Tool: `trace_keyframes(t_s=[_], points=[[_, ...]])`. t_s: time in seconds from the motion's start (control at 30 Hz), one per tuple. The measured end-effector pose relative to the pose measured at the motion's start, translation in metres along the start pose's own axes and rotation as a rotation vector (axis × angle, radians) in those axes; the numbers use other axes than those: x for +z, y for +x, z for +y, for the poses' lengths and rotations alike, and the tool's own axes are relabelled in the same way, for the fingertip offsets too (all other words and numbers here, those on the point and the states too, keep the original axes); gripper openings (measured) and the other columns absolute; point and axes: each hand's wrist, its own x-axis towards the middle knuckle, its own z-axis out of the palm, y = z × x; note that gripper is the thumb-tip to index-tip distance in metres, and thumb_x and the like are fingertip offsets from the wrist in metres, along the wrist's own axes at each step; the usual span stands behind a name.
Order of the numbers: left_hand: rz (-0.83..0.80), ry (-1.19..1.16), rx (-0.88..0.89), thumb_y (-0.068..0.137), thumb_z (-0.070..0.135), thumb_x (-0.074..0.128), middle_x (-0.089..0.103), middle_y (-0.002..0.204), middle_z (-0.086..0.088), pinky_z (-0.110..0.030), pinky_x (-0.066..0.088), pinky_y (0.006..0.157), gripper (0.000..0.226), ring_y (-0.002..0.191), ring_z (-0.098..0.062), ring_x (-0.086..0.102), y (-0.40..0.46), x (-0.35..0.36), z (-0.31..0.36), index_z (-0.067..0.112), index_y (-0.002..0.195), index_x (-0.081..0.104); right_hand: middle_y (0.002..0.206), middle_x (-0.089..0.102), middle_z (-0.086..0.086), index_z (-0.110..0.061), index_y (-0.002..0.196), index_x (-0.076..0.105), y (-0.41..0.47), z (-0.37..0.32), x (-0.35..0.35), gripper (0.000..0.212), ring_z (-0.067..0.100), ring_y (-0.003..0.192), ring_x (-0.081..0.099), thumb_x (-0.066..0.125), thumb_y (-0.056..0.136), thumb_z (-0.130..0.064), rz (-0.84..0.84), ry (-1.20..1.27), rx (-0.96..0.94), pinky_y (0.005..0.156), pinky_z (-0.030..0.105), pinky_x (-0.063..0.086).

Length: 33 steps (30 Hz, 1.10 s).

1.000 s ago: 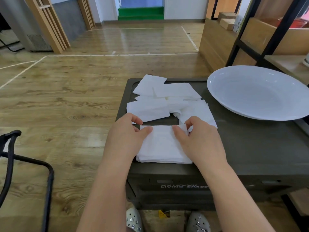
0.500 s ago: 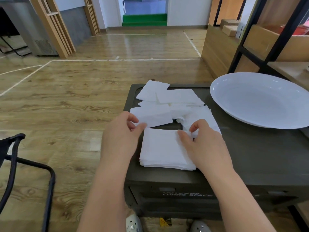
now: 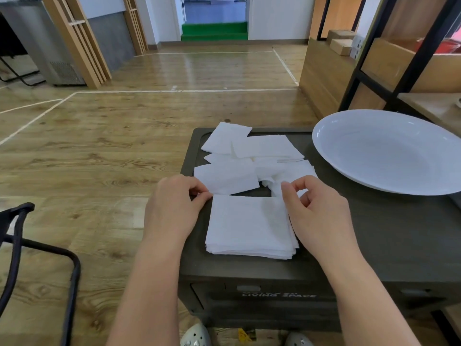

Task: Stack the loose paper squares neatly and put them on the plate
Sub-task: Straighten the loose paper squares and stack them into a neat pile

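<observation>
A neat stack of white paper squares (image 3: 249, 226) lies near the front edge of the dark box top (image 3: 374, 233). Beyond it several loose paper squares (image 3: 259, 148) lie overlapping. My left hand (image 3: 174, 208) sits at the stack's far-left corner, thumb and forefinger pinched on the near edge of one loose square (image 3: 227, 178). To the stack's right is my right hand (image 3: 319, 216), fingers apart and touching a crumpled loose square (image 3: 273, 182). The white plate (image 3: 389, 151) stands at the right with nothing in it.
The box is a dark storage case standing on a wooden floor (image 3: 99, 146). A black chair frame (image 3: 17, 236) is at the near left. Wooden shelving with a black frame (image 3: 374, 71) rises behind the plate. My shoes (image 3: 197, 337) show below the box.
Both hands have left the top of the stack and moved forward to the loose squares. The stack now lies uncovered; the loose squares have not shifted.
</observation>
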Motion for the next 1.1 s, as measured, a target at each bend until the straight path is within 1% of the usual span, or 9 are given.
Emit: trace_keyframes(t_s=[0.23, 0.37, 0.43, 0.6, 0.67, 0.83, 0.93, 1.0, 1.1], points=[[0.241, -0.106, 0.141, 0.091, 0.018, 0.058, 0.05, 0.083, 0.014, -0.028, 0.037, 0.064, 0.006, 0.083, -0.017, 0.049, -0.004, -0.017, 0.012, 0.021, 0.085, 0.059, 0.067, 0.06, -0.016, -0.039, 0.086, 0.051, -0.001, -0.004, -0.002, 0.007, -0.013, 0.071, 0.054, 0.058, 0.085, -0.041, 0.047, 0.052, -0.103, 0.051, 0.006, 0.033], [0.123, -0.114, 0.389, 0.09, 0.024, 0.055, 0.053, 0.08, 0.018, -0.019, 0.04, 0.067, 0.005, 0.083, -0.008, 0.045, -0.01, -0.041, 0.027, 0.023, 0.086, 0.059, 0.124, 0.041, -0.028, -0.049, 0.131, 0.032, -0.003, -0.009, -0.004, 0.064, -0.005, 0.115, 0.044, 0.069, 0.083, -0.027, 0.026, 0.089, -0.296, 0.088, 0.017, 0.041], [0.015, -0.104, 0.447, 0.089, 0.031, 0.053, 0.059, 0.082, 0.015, -0.021, 0.044, 0.07, 0.007, 0.082, -0.006, 0.048, -0.014, -0.047, 0.032, 0.029, 0.087, 0.058, 0.136, 0.035, -0.023, -0.046, 0.135, 0.031, -0.003, -0.01, -0.005, 0.071, -0.001, 0.127, 0.035, 0.07, 0.081, -0.022, 0.036, 0.125, -0.342, 0.097, 0.02, 0.036], [-0.188, -0.503, 0.29, 0.081, 0.055, 0.053, 0.065, 0.085, 0.017, -0.013, 0.042, 0.065, 0.025, 0.076, -0.001, 0.057, -0.019, -0.046, 0.04, 0.043, 0.103, 0.051, 0.087, 0.067, -0.026, -0.042, 0.084, 0.068, -0.003, -0.012, -0.013, 0.014, -0.006, 0.091, 0.059, 0.061, 0.086, -0.03, -0.014, 0.382, -0.291, 0.073, 0.004, 0.044], [-0.2, -0.543, 0.246, 0.076, 0.054, 0.059, 0.068, 0.083, 0.015, -0.015, 0.045, 0.066, 0.033, 0.071, -0.004, 0.058, -0.019, -0.04, 0.044, 0.04, 0.106, 0.055, 0.083, 0.069, -0.025, -0.047, 0.077, 0.069, -0.003, -0.014, -0.015, 0.02, -0.004, 0.084, 0.063, 0.06, 0.087, -0.031, -0.054, 0.461, -0.229, 0.068, 0.006, 0.047], [-0.096, -0.59, 0.015, 0.091, 0.039, 0.052, 0.07, 0.091, -0.019, -0.05, 0.053, 0.072, 0.032, 0.08, -0.037, 0.065, -0.019, -0.028, 0.045, 0.011, 0.093, 0.067, 0.082, 0.074, -0.017, -0.034, 0.08, 0.07, -0.004, -0.015, -0.014, 0.016, 0.0, 0.075, 0.068, 0.057, 0.09, -0.036, -0.208, 0.484, -0.042, 0.06, 0.014, 0.055], [-0.151, -0.503, -0.147, 0.094, 0.042, 0.045, 0.062, 0.076, -0.024, -0.033, 0.037, 0.057, 0.045, 0.055, -0.029, 0.05, -0.019, -0.024, 0.039, 0.0, 0.092, 0.062, 0.076, 0.071, 0.007, -0.014, 0.078, 0.07, -0.002, -0.011, -0.013, 0.034, 0.025, 0.069, 0.063, 0.053, 0.09, -0.042, -0.176, 0.374, 0.032, 0.065, 0.035, 0.054], [-0.171, -0.436, -0.207, 0.092, 0.043, 0.049, 0.051, 0.056, -0.015, -0.026, 0.027, 0.05, 0.046, 0.043, -0.011, 0.037, -0.02, -0.021, 0.037, -0.001, 0.085, 0.063, 0.059, 0.062, 0.009, -0.008, 0.075, 0.066, -0.002, -0.008, -0.014, 0.039, 0.018, 0.05, 0.05, 0.054, 0.087, -0.042, -0.192, 0.277, 0.044, 0.053, 0.024, 0.045], [-0.183, -0.373, -0.258, 0.087, 0.044, 0.058, 0.054, 0.052, -0.009, -0.024, 0.027, 0.048, 0.041, 0.041, -0.008, 0.037, -0.021, -0.017, 0.037, 0.005, 0.075, 0.066, 0.042, 0.041, -0.008, -0.007, 0.069, 0.059, -0.002, -0.001, -0.012, 0.04, 0.003, 0.037, 0.036, 0.06, 0.082, -0.044, -0.227, 0.055, 0.068, 0.037, 0.01, 0.032]])
